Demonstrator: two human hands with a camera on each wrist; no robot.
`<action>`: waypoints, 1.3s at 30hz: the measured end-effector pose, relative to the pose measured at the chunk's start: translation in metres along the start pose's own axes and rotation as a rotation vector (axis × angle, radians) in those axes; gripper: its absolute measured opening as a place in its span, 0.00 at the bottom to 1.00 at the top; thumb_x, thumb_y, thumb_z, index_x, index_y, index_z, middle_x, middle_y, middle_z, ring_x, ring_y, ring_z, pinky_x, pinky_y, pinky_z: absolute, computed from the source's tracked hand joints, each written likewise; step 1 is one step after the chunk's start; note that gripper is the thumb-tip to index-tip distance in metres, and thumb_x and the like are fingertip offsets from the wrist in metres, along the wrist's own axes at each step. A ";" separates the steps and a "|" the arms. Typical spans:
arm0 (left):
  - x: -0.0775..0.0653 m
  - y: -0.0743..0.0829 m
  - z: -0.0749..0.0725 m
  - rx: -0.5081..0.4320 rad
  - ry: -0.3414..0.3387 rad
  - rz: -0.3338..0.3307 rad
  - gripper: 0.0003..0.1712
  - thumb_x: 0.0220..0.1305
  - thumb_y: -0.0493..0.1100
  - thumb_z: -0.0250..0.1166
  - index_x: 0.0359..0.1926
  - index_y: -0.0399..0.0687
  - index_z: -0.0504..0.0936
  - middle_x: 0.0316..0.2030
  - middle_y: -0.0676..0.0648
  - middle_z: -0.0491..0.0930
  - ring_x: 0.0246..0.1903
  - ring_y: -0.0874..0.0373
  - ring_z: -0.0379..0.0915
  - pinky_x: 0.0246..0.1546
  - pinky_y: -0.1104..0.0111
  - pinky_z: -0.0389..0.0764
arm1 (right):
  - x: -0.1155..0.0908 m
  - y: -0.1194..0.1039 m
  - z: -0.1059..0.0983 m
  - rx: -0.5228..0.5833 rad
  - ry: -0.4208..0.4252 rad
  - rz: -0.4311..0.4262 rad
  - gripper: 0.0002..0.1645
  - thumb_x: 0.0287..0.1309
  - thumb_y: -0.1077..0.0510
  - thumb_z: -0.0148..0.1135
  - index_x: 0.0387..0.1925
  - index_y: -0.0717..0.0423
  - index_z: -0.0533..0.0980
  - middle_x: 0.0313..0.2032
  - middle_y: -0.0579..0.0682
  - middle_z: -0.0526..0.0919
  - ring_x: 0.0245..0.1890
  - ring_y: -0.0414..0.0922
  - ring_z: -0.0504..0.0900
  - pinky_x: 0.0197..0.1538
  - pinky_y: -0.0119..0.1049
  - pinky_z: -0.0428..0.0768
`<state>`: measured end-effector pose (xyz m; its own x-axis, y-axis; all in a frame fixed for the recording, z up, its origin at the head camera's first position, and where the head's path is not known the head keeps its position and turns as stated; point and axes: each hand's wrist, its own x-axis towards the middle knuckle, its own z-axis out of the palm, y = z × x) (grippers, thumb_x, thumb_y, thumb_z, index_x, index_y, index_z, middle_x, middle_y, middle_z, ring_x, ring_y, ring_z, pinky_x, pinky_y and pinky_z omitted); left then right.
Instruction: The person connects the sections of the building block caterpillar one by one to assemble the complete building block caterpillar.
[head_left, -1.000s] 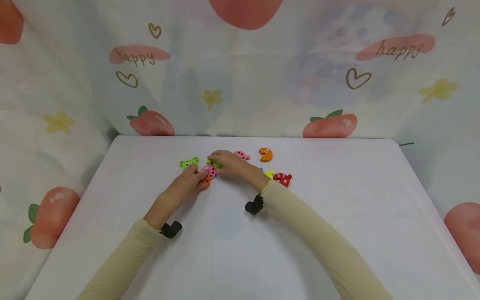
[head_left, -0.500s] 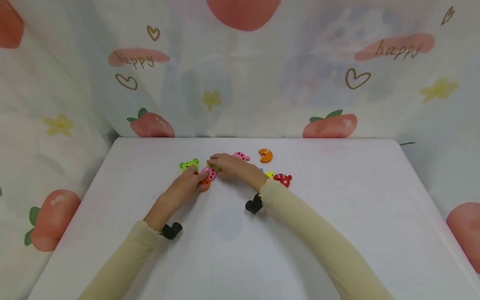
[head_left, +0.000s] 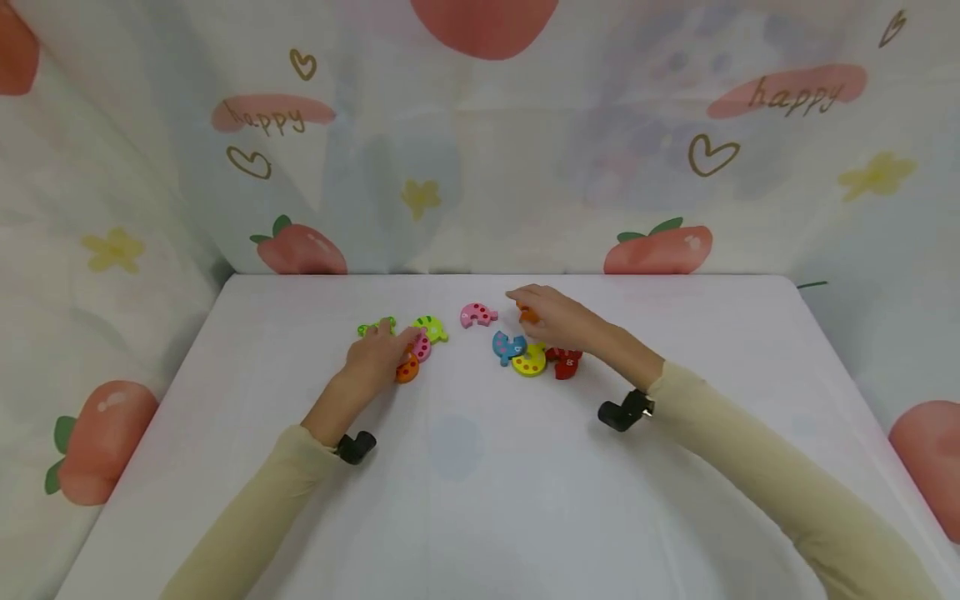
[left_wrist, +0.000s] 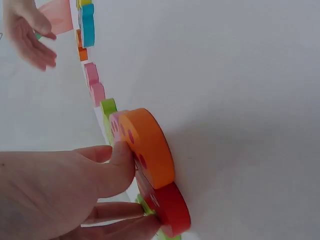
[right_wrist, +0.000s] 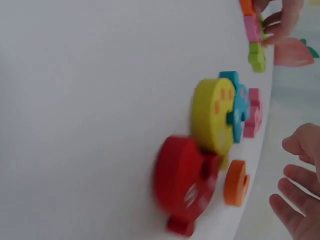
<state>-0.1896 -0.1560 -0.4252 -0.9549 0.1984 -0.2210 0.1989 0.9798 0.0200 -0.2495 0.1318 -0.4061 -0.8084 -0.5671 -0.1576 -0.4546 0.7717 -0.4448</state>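
Note:
In the head view my left hand (head_left: 371, 362) rests on a curved row of toy animal puzzle pieces. The left wrist view shows its thumb against the spotted orange piece (left_wrist: 152, 150), and other fingers touching a red piece (left_wrist: 175, 212). A spotted pink piece (head_left: 423, 348) and a striped green piece (head_left: 429, 327) continue the row; a green piece with a face (head_left: 375, 327) is partly hidden by fingers. My right hand (head_left: 558, 321) hovers over a lone orange piece (right_wrist: 235, 185). Its fingers are loosely spread and apart from that piece in the right wrist view.
A pink piece (head_left: 476, 314) lies between the hands. Blue (head_left: 507, 346), yellow (head_left: 530, 362) and red (head_left: 566, 365) pieces lie close together, below the right hand in the head view. The white table (head_left: 465, 500) meets a printed curtain (head_left: 480, 183) at its far edge.
My right hand has left the striped green piece and moved right, to above the lone orange piece. The blue and yellow pieces are now uncovered. My left hand has barely shifted.

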 end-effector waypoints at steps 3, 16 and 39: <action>0.003 0.003 -0.002 0.058 -0.059 -0.008 0.36 0.68 0.40 0.59 0.73 0.63 0.58 0.63 0.32 0.64 0.56 0.40 0.69 0.45 0.54 0.84 | -0.020 0.011 -0.001 -0.013 0.003 0.036 0.34 0.63 0.59 0.59 0.70 0.57 0.62 0.68 0.59 0.66 0.69 0.57 0.64 0.65 0.54 0.72; 0.005 0.007 -0.001 0.072 -0.063 0.026 0.39 0.65 0.35 0.61 0.73 0.62 0.60 0.67 0.36 0.60 0.62 0.41 0.63 0.44 0.55 0.85 | -0.068 0.022 0.019 0.005 0.049 -0.018 0.33 0.61 0.58 0.63 0.67 0.60 0.67 0.65 0.60 0.70 0.66 0.58 0.68 0.62 0.53 0.76; 0.004 -0.006 0.009 0.073 -0.066 0.251 0.38 0.69 0.39 0.58 0.75 0.49 0.53 0.76 0.48 0.51 0.76 0.53 0.48 0.62 0.51 0.74 | -0.036 -0.013 0.047 -0.025 0.116 -0.005 0.30 0.62 0.49 0.63 0.62 0.58 0.72 0.62 0.58 0.74 0.63 0.54 0.72 0.61 0.51 0.77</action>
<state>-0.1929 -0.1610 -0.4348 -0.8577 0.4303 -0.2813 0.4451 0.8954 0.0127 -0.1969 0.1283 -0.4359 -0.8434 -0.5349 -0.0513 -0.4667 0.7765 -0.4233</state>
